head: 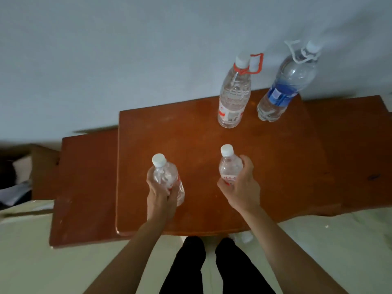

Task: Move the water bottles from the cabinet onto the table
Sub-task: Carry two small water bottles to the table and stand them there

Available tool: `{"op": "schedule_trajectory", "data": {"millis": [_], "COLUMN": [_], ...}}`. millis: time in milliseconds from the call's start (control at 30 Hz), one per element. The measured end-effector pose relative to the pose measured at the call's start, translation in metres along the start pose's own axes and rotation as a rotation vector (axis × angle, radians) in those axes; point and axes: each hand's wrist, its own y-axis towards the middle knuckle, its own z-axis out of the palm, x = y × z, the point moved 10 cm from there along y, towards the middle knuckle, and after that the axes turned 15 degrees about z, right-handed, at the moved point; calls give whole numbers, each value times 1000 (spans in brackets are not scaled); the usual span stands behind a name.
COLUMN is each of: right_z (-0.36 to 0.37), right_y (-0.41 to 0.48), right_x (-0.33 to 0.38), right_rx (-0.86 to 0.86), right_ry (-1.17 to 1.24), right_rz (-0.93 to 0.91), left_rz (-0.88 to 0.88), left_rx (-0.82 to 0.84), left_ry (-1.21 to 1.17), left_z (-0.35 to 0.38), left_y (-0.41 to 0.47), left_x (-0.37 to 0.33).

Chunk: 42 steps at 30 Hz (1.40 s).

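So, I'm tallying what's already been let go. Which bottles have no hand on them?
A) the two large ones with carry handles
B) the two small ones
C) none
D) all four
A: the red-handled bottle and the blue-labelled bottle stand free at the back of the table, while the left hand grips the left small bottle and the right hand grips the right small bottle.
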Motion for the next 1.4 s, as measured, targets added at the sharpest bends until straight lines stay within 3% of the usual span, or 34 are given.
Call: {"op": "schedule_trajectory", "data": {"millis": [167,233,267,400,567,667,967,1400], "right_z": [38,35,37,30,49,76,162,300], "right_y": [-59,-79,-118,-152,-313,-416,-773,-1222], "right_x": [38,77,124,184,280,308,329,294], "right_rx": [269,284,309,275,338,393,622,1108], "right_ry": [-109,-114,-95,-26,-19,-71,-142,-183], "right_rz": [-191,-303,-443,-653,-1088,-1252,-1673,-2058], "left_rz": [-12,-21,-69,-7,-101,-218,-493,-1065], "left_rx": [-142,-273,-398,-491,-681,-785,-1123,-1469], "left_ry": [113,174,206,291,450,522,698,849], "left_z": [-88,-127,-178,-224,-336,-393,-530,-617], "left_y": [-74,-92,-128,-149,-284,-378,-698,-1076], "left_x": [-7,-15,-18,-39,-32,-13,40,135]}}
